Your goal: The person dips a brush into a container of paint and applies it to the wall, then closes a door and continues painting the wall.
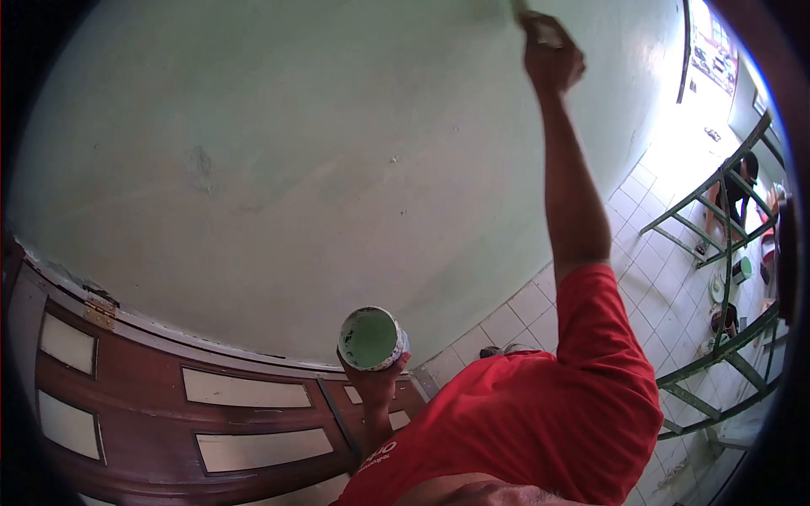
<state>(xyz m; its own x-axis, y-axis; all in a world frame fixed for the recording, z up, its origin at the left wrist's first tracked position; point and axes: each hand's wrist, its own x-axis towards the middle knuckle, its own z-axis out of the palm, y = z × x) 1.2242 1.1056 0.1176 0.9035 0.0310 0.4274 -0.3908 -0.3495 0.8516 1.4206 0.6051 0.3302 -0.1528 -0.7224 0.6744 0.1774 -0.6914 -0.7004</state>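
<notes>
My left hand (377,384) is wrapped round a small round tub (402,341) from below and beside. Pale green paint (371,339) lies inside it, and dark smears mark the rim. At the top of the view my right hand (554,55) is raised on an outstretched arm, closed round the handle of a paintbrush (520,7). The brush's far end is blurred and cut off by the frame edge, against or close to the wall (337,126). That wall is pale green, with whiter patches and small chipped spots.
A brown wooden door (160,405) with pale panels stands at lower left. White tiles (506,325) cover the floor. On the right is a green ladder (726,219); beyond it a person in dark clothes (734,198) is bent low near a paint container (742,270).
</notes>
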